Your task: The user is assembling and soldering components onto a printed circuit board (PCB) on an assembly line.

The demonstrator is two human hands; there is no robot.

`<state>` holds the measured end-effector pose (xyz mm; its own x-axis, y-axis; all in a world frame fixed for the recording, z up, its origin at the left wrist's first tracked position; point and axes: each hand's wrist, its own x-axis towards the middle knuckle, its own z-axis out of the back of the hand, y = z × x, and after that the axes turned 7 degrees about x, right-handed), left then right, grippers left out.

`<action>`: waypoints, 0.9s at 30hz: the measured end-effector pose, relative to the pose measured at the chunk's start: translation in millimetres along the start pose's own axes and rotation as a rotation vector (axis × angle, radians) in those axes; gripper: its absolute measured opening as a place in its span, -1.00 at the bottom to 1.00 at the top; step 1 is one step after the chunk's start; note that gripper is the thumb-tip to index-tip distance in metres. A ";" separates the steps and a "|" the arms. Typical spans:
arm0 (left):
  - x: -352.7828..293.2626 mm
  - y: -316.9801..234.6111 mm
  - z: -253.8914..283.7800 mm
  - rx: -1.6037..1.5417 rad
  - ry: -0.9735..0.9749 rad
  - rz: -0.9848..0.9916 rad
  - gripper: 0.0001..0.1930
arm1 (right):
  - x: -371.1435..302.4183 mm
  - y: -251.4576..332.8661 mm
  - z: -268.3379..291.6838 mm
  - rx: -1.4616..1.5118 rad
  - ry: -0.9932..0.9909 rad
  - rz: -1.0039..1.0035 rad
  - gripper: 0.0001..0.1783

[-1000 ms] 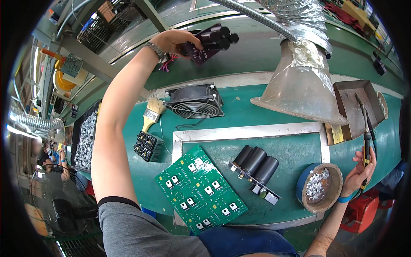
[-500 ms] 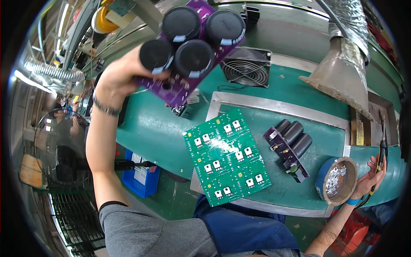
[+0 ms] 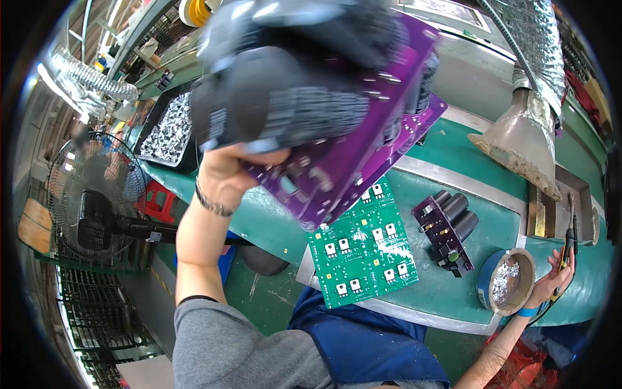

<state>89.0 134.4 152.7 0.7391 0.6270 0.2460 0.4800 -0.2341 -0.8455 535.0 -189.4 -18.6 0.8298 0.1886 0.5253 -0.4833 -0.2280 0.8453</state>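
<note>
My left hand (image 3: 227,170) is closed on the lower left edge of a purple circuit board (image 3: 337,162), lifted and tilted over the bench. Large black cylindrical capacitors (image 3: 259,97) stand on it, blurred by motion; my fingertips are partly hidden beneath them. Behind it shows more purple board (image 3: 424,129), partly covered. At the far right my right hand (image 3: 549,282) is closed round a soldering iron (image 3: 570,245) with a black and yellow handle, its tip upward. Below the raised board lies a green circuit board (image 3: 366,259) with several flat white-and-metal components, its far left part covered.
A smaller purple board (image 3: 447,230) with black capacitors lies right of the green one. Near my right hand sits a round tub (image 3: 487,285) holding silvery scraps. A fume hood (image 3: 518,142) hangs at right. A black tray (image 3: 144,133) of small parts stands at left, beside a fan (image 3: 94,214).
My left hand has brought the purple board closer and to the right, over part of the green board. The view has shifted, showing the black tray. The right hand still holds the soldering iron.
</note>
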 end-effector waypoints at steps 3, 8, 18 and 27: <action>-20.2 10.2 8.9 -0.063 -0.135 -0.213 -0.59 | 1.4 5.7 2.1 -0.028 0.002 -0.009 -0.46; 42.6 -7.0 -19.5 -0.554 0.572 0.161 -0.02 | 2.6 6.0 4.1 -0.037 -0.002 0.004 -0.46; 76.9 -76.0 -58.3 -0.479 0.730 -0.500 -0.23 | 1.0 3.1 -1.2 -0.028 0.012 -0.028 -0.48; 66.2 -169.0 -96.8 -0.380 0.853 -0.770 -0.37 | 7.4 -17.9 9.5 -0.019 0.074 -0.021 -0.51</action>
<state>102.6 143.6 357.7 0.2037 0.0405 0.9782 0.9337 -0.3085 -0.1817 552.5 -193.0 -30.8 0.8174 0.2636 0.5123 -0.4716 -0.2046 0.8578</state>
